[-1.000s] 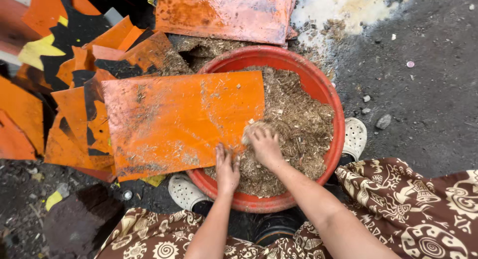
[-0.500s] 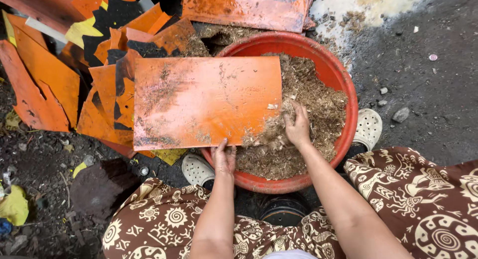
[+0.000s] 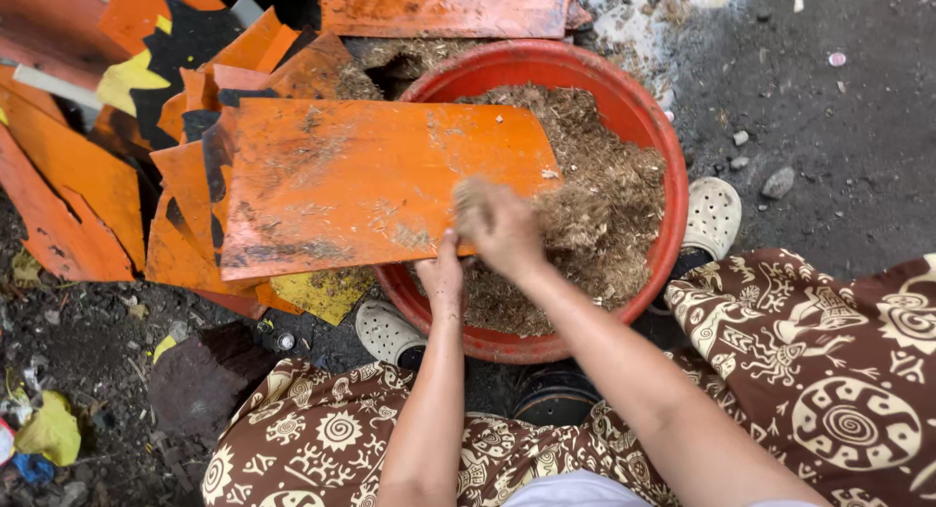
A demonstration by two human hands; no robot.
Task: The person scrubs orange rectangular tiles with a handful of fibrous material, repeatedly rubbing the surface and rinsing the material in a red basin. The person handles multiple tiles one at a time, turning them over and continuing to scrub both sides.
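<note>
A flat, scuffed orange board lies tilted over the left rim of a round red tub of coarse, fibrous brown mulch. The left hand pinches the board's near edge. The right hand, closed around a clump of mulch, hovers over the board's near right corner.

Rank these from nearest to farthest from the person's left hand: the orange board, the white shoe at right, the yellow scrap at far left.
From the left hand:
1. Orange board, touching, just above.
2. White shoe, to the right beside the red basin.
3. Yellow scrap, far lower left.
</note>
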